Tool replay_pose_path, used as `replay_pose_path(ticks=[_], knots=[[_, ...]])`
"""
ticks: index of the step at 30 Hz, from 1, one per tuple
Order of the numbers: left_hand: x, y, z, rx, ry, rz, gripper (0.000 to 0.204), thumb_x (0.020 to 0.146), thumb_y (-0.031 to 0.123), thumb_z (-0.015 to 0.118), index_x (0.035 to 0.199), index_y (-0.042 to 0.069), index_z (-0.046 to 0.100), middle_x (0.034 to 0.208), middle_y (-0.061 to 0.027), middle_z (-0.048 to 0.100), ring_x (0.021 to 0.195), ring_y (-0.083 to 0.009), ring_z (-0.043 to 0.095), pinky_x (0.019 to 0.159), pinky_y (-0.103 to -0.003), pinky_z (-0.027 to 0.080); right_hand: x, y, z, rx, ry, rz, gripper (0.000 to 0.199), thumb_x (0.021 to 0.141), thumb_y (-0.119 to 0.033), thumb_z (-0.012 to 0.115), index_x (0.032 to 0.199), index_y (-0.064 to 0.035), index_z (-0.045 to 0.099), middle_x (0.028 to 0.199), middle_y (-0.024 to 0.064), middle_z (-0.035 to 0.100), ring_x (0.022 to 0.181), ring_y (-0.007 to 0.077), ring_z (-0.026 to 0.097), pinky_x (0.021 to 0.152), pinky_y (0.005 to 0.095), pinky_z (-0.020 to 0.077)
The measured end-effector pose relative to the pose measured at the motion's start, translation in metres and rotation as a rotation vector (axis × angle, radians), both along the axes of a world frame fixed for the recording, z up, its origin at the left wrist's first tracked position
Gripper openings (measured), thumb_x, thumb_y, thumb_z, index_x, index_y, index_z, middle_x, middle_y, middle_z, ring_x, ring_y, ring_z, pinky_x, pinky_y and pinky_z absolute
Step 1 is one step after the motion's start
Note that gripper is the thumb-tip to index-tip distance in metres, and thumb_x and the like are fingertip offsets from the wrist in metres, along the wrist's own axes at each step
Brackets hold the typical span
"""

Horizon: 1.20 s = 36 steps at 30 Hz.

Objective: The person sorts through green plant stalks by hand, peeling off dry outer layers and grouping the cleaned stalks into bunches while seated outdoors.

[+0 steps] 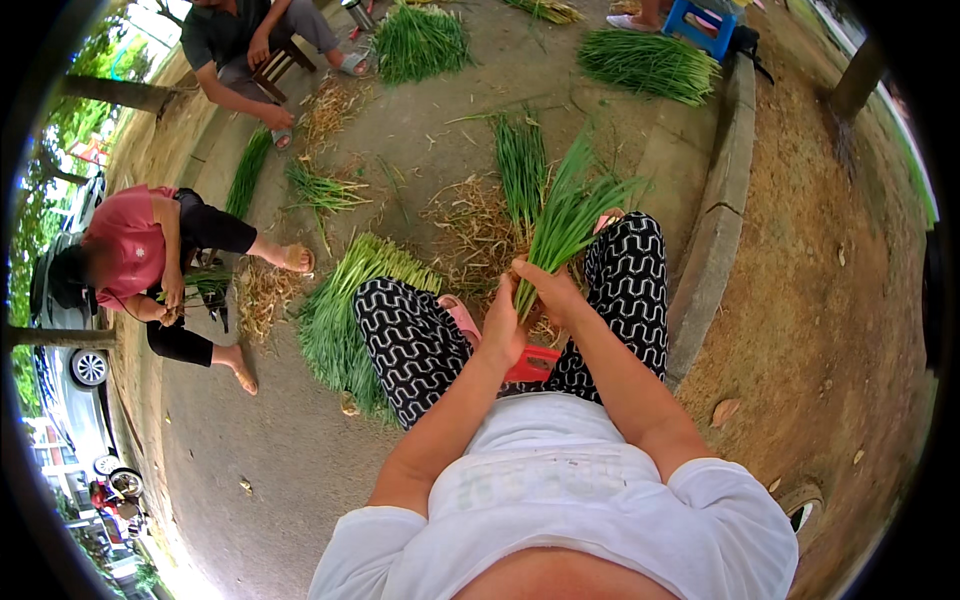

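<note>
Between my knees I hold a bunch of long green garlic chives (565,222), its leaves fanning forward and to the right. My right hand (555,290) is closed round the lower stalks. Just below and to the left, my left hand (504,328) is closed at the stalk ends, partly hiding them. Beyond the held bunch, another bundle of chives (520,165) lies on the ground. Dry, pale trimmings (465,225) are heaped beside it. A large pile of chives (345,320) rests against the outside of my left knee.
A person in a pink shirt (140,235) sits at the left; another in a dark shirt (220,45) sits far left. More chives piles (420,45) (648,65) lie ahead. A stone kerb (715,240) runs along my right. Something red (532,364) shows between my thighs.
</note>
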<state>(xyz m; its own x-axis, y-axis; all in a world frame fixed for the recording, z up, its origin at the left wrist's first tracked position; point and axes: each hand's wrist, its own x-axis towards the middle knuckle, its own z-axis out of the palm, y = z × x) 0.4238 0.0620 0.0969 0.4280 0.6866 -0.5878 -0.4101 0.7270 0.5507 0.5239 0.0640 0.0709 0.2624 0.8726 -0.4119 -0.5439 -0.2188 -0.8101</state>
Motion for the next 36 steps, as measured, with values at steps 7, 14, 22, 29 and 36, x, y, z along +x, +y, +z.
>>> replay_pose_path(ticks=[7,14,22,29,36], knots=[[-0.025,0.013,-0.039,0.056,0.134,-0.209,0.038,0.088,0.032,0.051,0.119,0.01,0.047,0.107,-0.0051,0.053,0.096,-0.0191,0.051,0.082,-0.034,0.041,0.016,0.001,-0.021,-0.338,-0.994,0.422,0.038,0.071,-0.021,0.066,0.099,0.0027,0.056,0.075,0.0171,0.062,0.072,0.0322,0.062,0.064,0.0368,0.0481],[0.005,0.027,-0.044,-0.034,0.194,-0.293,0.036,0.083,0.032,0.059,0.108,0.006,0.053,0.103,-0.005,0.054,0.09,-0.0179,0.051,0.078,-0.034,0.042,0.009,-0.014,0.002,-0.218,-1.535,0.562,0.016,0.074,-0.014,0.058,0.086,-0.003,0.057,0.079,0.0186,0.063,0.07,0.0328,0.063,0.064,0.0398,0.0502],[0.015,0.03,-0.028,0.017,0.037,-0.09,0.029,0.08,0.023,0.064,0.104,0.008,0.056,0.102,-0.0037,0.057,0.094,-0.0167,0.052,0.083,-0.033,0.041,0.006,-0.016,0.009,-0.002,-1.732,0.464,0.023,0.076,-0.007,0.053,0.098,-0.0039,0.05,0.079,0.0135,0.061,0.063,0.0291,0.063,0.054,0.036,0.0507],[0.001,0.038,-0.034,0.11,-0.066,-0.04,0.023,0.084,0.015,0.057,0.105,0.006,0.055,0.107,-0.0066,0.056,0.098,-0.0194,0.053,0.088,-0.034,0.042,-0.001,-0.018,0.001,0.111,-1.447,0.399,0.037,0.075,-0.009,0.055,0.11,-0.0037,0.046,0.091,0.0194,0.058,0.075,0.0347,0.061,0.061,0.0413,0.0496],[-0.026,0.056,-0.032,0.043,-0.324,0.001,0.021,0.089,0.012,0.048,0.108,0.003,0.05,0.11,-0.0111,0.056,0.103,-0.0247,0.053,0.09,-0.039,0.044,-0.006,-0.021,-0.003,0.251,-0.8,0.341,0.038,0.077,-0.018,0.062,0.109,-0.0013,0.052,0.089,0.0127,0.059,0.069,0.0232,0.059,0.061,0.0363,0.0464]])
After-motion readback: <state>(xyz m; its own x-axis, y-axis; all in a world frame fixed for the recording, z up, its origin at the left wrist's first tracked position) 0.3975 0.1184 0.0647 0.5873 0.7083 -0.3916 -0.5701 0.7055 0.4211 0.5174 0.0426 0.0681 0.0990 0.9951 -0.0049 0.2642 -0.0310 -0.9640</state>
